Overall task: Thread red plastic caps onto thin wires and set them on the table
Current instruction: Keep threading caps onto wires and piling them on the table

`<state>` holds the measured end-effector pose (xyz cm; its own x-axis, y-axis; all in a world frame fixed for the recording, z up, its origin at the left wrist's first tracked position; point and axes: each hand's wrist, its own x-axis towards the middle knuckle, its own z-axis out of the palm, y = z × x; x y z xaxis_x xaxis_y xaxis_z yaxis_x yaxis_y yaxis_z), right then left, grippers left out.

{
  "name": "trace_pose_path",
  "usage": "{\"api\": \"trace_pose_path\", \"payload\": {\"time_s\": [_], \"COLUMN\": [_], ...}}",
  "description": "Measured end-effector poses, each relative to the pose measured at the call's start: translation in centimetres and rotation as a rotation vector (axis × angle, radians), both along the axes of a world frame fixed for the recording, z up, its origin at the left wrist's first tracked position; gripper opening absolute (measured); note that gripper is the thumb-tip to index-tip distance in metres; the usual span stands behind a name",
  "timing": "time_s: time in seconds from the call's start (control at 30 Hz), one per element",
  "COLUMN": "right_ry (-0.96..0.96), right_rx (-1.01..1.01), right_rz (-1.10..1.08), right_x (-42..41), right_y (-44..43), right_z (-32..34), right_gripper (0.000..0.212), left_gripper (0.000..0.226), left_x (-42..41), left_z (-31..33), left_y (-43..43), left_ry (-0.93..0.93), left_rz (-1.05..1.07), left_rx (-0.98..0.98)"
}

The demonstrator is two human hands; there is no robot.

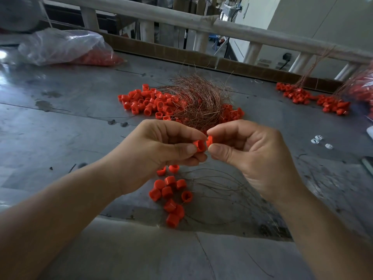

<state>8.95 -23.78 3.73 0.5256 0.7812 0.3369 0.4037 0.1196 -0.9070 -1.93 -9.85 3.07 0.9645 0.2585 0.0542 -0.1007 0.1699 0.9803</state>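
My left hand pinches a red plastic cap between thumb and fingers, its open mouth facing right. My right hand pinches a second red piece right beside it; any wire between them is too thin to make out. Below the hands lie several caps on thin wires, the wires fanning out to the right. A tangled bundle of copper wire sits beyond the hands, next to a heap of loose red caps.
The grey metal table carries a clear plastic bag of red caps at the far left. More wired caps lie at the far right. Small white parts lie right of my hands. A wooden rail borders the far edge.
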Motion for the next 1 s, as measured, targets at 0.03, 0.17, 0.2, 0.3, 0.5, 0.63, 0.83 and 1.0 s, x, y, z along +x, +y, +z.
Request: {"api": "trace_pose_path", "payload": {"time_s": [0.03, 0.17, 0.2, 0.3, 0.5, 0.63, 0.83, 1.0], "right_ry": [-0.036, -0.126, -0.154, -0.219, -0.314, -0.333, -0.331, -0.38], "right_rx": [0.001, 0.0, -0.002, 0.002, 0.021, 0.021, -0.002, -0.006], "right_rz": [-0.01, -0.058, -0.07, -0.092, -0.119, -0.125, -0.14, -0.166], "right_x": [-0.1, -0.53, -0.6, -0.79, -0.96, -0.9, -0.91, -0.97], "right_y": [0.08, 0.34, 0.36, 0.37, 0.37, 0.42, 0.35, 0.25], "right_z": [-0.05, -0.25, -0.27, -0.31, -0.49, -0.5, -0.56, -0.71], "right_gripper": [0.019, 0.02, 0.02, 0.021, 0.024, 0.025, 0.026, 0.029], "left_gripper": [0.024, 0.022, 0.021, 0.017, 0.019, 0.021, 0.018, 0.024], "left_x": [0.01, 0.1, 0.13, 0.12, 0.06, 0.0, 0.02, 0.03], "left_z": [-0.01, -0.11, -0.14, -0.19, -0.15, -0.08, -0.26, -0.45], "left_y": [-0.02, -0.06, -0.06, -0.09, -0.28, -0.27, -0.2, -0.17], "left_ry": [0.001, -0.002, -0.003, -0.009, -0.016, -0.017, -0.015, -0.003], "left_rz": [0.011, 0.04, 0.046, 0.058, 0.078, 0.068, 0.064, 0.061], "left_rx": [0.007, 0.009, 0.008, 0.015, 0.072, 0.102, 0.103, 0.134]}}
